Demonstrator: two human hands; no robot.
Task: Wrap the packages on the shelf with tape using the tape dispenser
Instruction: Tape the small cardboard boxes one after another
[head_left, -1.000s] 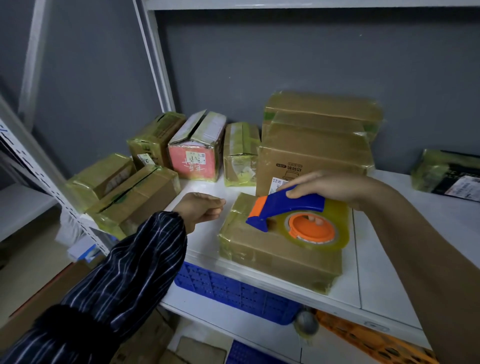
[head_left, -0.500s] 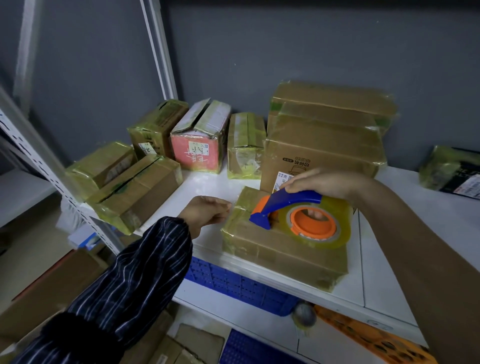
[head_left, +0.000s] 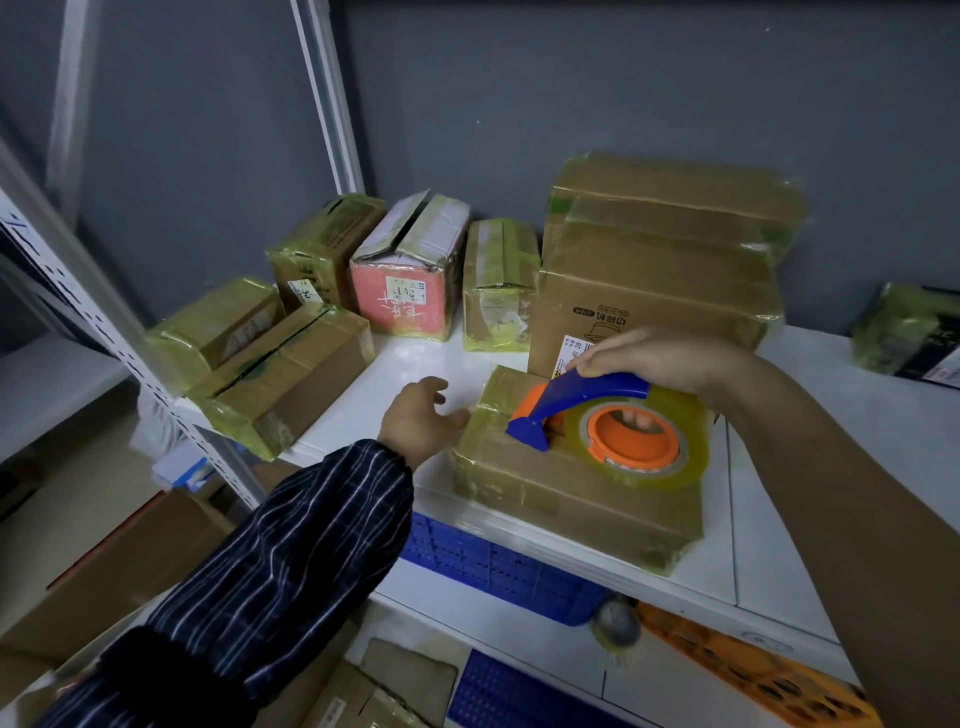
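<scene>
A flat cardboard package, covered in clear yellowish tape, lies near the front edge of the white shelf. On top of it rests the tape dispenser, blue handle, orange hub, a roll of clear tape. My right hand grips the blue handle from above, fingers showing through the hub. My left hand, in a striped sleeve, touches the package's left end with loosely spread fingers.
Behind stands a large taped box with a flatter one on top. Several small taped boxes, one pink, line the back left. A dark wrapped parcel sits far right. Blue and orange crates lie on the shelf below.
My left hand has uncurled from a loose fist and reached right to the package's end. The dispenser has stayed on the package top. The camera has moved closer.
</scene>
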